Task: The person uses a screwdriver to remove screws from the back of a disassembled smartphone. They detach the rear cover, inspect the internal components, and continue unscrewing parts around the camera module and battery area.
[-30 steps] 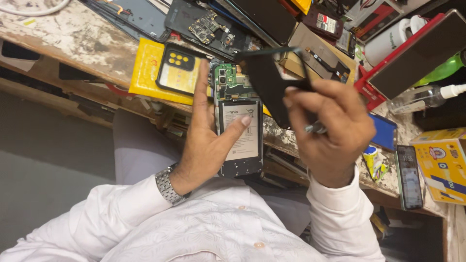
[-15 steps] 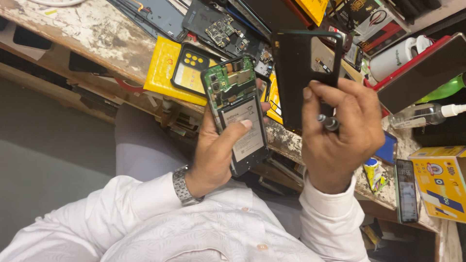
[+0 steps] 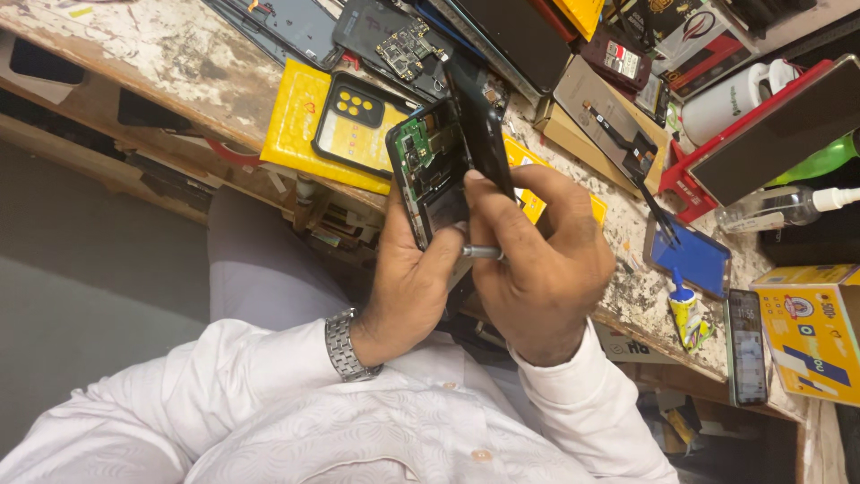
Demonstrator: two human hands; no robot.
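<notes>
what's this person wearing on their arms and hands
Both arms are in long white sleeves of a shirt with a faint woven pattern, cuffs at the wrists. The left wrist carries a silver metal link watch band. The left hand and right hand are bare, no gloves.

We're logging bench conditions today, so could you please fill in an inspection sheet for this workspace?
Surface: worn, paint-stained wooden bench.
Job's things: opened phone with green circuit board exposed; black back cover tilted against it.
Clutter: yellow packet, black phone case, blue panel, yellow box, white bottle.
Grippers: left hand holds the phone; right hand holds the cover and a metal tool.
Cables: nothing seen.
Surroundings: grey floor.
</notes>
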